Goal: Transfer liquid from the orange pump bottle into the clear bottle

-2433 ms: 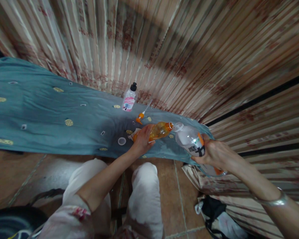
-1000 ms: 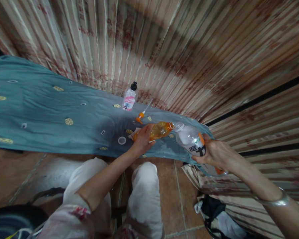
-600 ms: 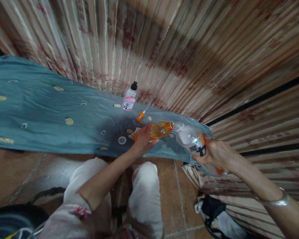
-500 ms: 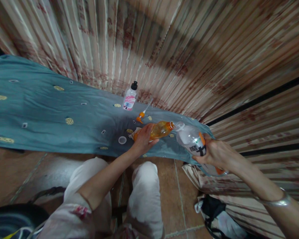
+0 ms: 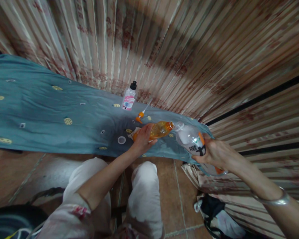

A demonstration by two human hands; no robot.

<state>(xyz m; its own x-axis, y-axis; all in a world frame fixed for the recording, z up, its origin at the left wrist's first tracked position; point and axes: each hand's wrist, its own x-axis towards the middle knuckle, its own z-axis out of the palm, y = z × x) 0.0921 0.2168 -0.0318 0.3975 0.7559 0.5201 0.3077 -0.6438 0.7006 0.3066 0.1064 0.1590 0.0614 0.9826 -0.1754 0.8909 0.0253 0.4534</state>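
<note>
My left hand [image 5: 144, 137] is wrapped round an orange transparent bottle [image 5: 160, 129], tilted with its open mouth to the right. In my right hand [image 5: 211, 151] is a large clear bottle [image 5: 188, 135] with a black, white and orange label. The two bottle mouths meet or nearly meet. An orange pump head [image 5: 140, 116] with a thin tube lies behind the orange bottle. To its left, a clear bottle with a pink label and black cap [image 5: 129, 99] stands upright. A small round clear cap [image 5: 121, 140] lies left of my left hand.
A blue-green cloth [image 5: 45, 113] with yellow patterns covers the long narrow surface. Pleated curtain [image 5: 139, 43] hangs right behind it. Dark bars cross the curtain at right. Black and white fabric [image 5: 214, 209] lies low at the right.
</note>
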